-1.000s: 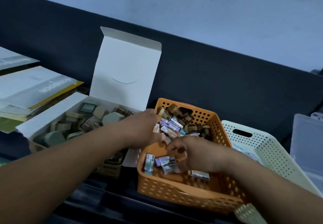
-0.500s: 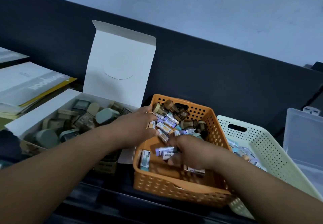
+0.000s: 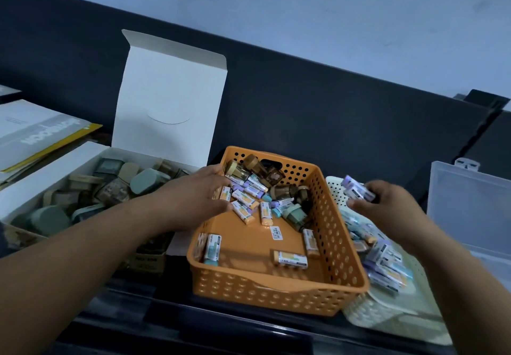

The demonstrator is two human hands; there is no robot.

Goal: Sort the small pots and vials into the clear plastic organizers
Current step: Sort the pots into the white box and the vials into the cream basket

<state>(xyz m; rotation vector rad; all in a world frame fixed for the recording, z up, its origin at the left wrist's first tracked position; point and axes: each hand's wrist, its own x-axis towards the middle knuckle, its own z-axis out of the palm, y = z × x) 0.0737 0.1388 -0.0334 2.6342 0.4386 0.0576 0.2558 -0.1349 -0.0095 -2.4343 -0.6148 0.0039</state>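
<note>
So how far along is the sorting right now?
Done: a pile of vials lies in the cream basket. In hand: the right hand holds purple-capped vials above it; the left hand reaches into the orange basket. Left: its loose vials and brown pots, plus the white box of pots.

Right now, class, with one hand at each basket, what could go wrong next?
The right hand pinches several purple-capped vials above the cream basket; one may slip and fall outside. The left hand touches the heaped vials in the orange basket, which crowds the cream one; it could slide.
</note>
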